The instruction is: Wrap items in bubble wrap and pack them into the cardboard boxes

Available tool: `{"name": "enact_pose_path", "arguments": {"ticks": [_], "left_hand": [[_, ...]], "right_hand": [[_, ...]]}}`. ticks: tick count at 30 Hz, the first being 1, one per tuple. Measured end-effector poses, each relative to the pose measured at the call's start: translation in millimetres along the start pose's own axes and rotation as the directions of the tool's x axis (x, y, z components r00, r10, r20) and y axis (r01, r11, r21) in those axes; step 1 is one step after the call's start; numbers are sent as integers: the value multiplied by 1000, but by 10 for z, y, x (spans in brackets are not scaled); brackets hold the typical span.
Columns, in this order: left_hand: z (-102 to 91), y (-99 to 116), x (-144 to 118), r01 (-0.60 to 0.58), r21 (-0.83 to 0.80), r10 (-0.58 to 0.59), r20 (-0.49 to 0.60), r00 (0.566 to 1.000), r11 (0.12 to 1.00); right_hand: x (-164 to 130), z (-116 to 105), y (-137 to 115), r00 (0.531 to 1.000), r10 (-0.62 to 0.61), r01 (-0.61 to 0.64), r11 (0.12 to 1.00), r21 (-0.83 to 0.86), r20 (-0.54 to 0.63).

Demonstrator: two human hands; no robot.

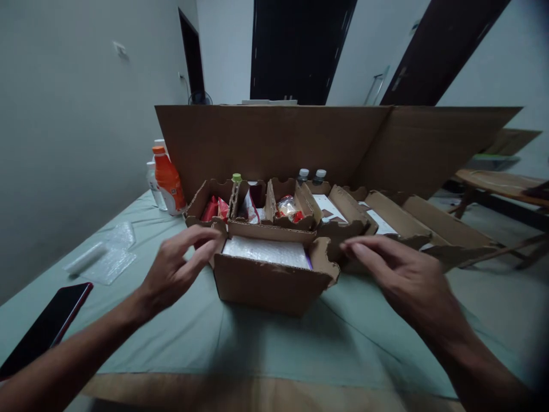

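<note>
A small open cardboard box (266,283) stands on a pale green cloth (257,343); something wrapped in bubble wrap (266,252) lies inside it. My left hand (178,266) has its fingers spread at the box's left flap, touching or almost touching it. On the other side, my right hand (398,274) hovers open just beside the right flap (326,257), fingertips pointing at it. Neither hand holds anything.
Behind the box stands a row of small open cartons (278,209) with red snack packets and bottle tops, backed by a large cardboard sheet (274,140). An orange bottle (168,180), bubble wrap pieces (107,254) and a dark phone (47,326) lie left. A wooden bench (501,186) is right.
</note>
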State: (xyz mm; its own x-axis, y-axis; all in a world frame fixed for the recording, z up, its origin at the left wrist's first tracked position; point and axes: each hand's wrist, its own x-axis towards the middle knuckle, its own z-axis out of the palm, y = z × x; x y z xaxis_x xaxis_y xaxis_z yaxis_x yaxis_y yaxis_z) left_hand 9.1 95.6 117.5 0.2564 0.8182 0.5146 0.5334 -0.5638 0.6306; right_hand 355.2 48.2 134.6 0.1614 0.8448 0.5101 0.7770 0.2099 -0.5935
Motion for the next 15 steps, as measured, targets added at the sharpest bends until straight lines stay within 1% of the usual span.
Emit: {"name": "enact_pose_path", "arguments": {"ticks": [1, 2, 3, 4, 5, 6, 8, 10, 11, 13, 15], "left_hand": [[27, -80, -201, 45, -5, -45, -143, 989, 999], [86, -174, -382, 104, -20, -106, -217, 971, 994], [174, -273, -531, 166, -46, -172, -236, 956, 985], [282, -367, -640, 235, -91, -249, -215, 944, 968], [401, -447, -705, 275, -140, -298, -179, 938, 951], [522, -507, -727, 294, -189, -320, -123, 939, 937], [744, -565, -667, 293, -293, -313, -22, 950, 910], [912, -555, -544, 292, -391, -302, 38, 953, 873], [974, -536, -491, 298, -429, -309, 46, 950, 852], [1058, -498, -452, 300, -475, -323, 35, 946, 827], [1088, -473, -543, 278, -480, -313, 7, 950, 832]], "right_hand": [[-141, -23, 107, 997, 48, -47, 999, 13, -61], [-270, -11, 222, 994, 80, -79, 997, 21, -75], [-380, 35, 333, 993, 104, -102, 994, 32, -50], [-467, 113, 431, 992, 123, -123, 991, 44, -3], [-528, 217, 506, 988, 143, -145, 988, 53, 52], [-565, 338, 554, 981, 157, -165, 984, 67, 110], [-580, 594, 573, 965, 159, -187, 975, 118, 210], [-556, 805, 529, 951, 136, -192, 963, 189, 277], [-549, 876, 503, 948, 124, -193, 957, 218, 294], [-582, 938, 464, 949, 134, -202, 954, 224, 285], [-698, 911, 442, 956, 174, -221, 957, 190, 238]]}}
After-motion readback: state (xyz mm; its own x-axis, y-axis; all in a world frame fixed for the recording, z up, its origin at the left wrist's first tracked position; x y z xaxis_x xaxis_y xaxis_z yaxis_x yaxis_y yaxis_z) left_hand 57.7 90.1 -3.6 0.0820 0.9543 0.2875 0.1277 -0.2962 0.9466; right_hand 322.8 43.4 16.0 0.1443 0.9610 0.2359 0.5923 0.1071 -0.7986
